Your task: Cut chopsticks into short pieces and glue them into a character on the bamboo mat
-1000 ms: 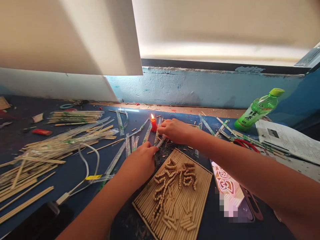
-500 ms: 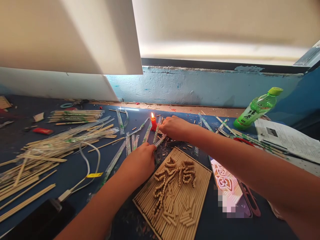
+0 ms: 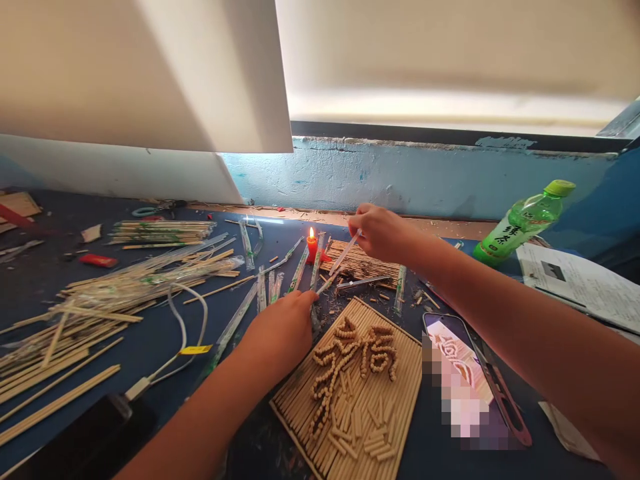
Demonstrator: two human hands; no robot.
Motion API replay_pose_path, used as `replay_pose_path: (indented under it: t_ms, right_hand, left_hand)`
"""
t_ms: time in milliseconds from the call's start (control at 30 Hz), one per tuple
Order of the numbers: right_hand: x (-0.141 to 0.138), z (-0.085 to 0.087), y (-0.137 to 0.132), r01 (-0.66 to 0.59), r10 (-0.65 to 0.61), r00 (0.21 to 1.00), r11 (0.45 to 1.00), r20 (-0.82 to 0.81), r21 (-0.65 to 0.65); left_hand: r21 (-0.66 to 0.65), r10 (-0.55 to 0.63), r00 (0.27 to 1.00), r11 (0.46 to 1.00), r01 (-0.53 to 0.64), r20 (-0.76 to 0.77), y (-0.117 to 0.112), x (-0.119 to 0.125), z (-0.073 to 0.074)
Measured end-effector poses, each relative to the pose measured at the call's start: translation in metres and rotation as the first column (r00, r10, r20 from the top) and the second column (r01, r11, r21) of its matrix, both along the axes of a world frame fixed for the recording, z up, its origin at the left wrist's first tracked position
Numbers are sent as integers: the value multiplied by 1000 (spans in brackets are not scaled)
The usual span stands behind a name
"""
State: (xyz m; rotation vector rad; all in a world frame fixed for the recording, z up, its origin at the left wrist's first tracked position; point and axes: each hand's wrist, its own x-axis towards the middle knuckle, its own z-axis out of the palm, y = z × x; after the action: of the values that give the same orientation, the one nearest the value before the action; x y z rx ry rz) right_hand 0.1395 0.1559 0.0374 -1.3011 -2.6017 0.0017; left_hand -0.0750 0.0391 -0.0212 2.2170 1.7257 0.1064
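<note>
My right hand [image 3: 381, 230] is raised behind a lit red candle [image 3: 313, 247] and pinches one end of a thin stick [image 3: 344, 254] still in its clear plastic sleeve. My left hand [image 3: 280, 328] rests on the blue table with its fingers closed on the sleeve's lower end [image 3: 323, 287]. Just in front lies a stick mat [image 3: 300, 407] bearing characters made of small beads and cut stick pieces. A second small bundle of sticks [image 3: 363, 261] lies under my right hand.
Loose and wrapped chopsticks [image 3: 100, 293] are heaped at the left, with a white cable [image 3: 177, 337]. A phone [image 3: 463, 373] lies right of the mat, a green bottle [image 3: 523, 221] and papers [image 3: 583, 283] farther right. White boards [image 3: 150, 80] lean at the back wall.
My right hand has lifted up and to the right from the table, drawing the stick out of its sleeve. My left hand has stayed put, holding the sleeve's end.
</note>
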Motion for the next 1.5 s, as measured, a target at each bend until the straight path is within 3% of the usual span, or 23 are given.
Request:
replay_pose_path:
  t_ms: [167, 233, 333, 400, 633, 1000, 1100, 1233, 1367, 1500]
  right_hand:
    - [11, 0, 7, 59, -93, 938, 992, -333, -109]
    - [7, -5, 7, -15, -122, 808, 974, -577, -227]
    - [-5, -14, 5, -181, -214, 502, 921, -838, -344]
    - [-14, -19, 4, -224, -241, 433, 905, -869, -363]
    - [-33, -28, 3, -224, -236, 437, 906, -868, -359]
    - [-32, -35, 8, -132, -233, 427, 940, -874, -315]
    - [-31, -35, 8, -129, -236, 416, 941, -878, -314]
    - [-30, -34, 7, -135, -245, 402, 937, -882, -321]
    - [-30, -33, 5, -117, -256, 404, 938, -878, -327]
    - [-30, -34, 5, -84, -266, 416, 941, -870, -328]
  left_hand:
    - [-34, -1, 1000, 999, 1, 1, -5, 2, 12]
    - [-35, -6, 1000, 999, 6, 6, -6, 2, 14]
    - [-19, -21, 1000, 1000, 21, 22, -7, 3, 15]
    - [-17, -37, 999, 999, 38, 28, -8, 2, 15]
    - [-71, -52, 999, 996, 51, -13, -12, -2, 18]
    - [-110, 149, 956, 977, -181, -251, 5, -30, 18]
    - [-136, 142, 951, 973, -185, -276, 2, -37, 17]
    - [-164, 117, 955, 973, -166, -274, -3, -42, 16]
    - [-86, 177, 953, 975, -203, -247, -1, -50, 11]
    - [-1, 214, 972, 977, -215, -101, 3, -59, 6]
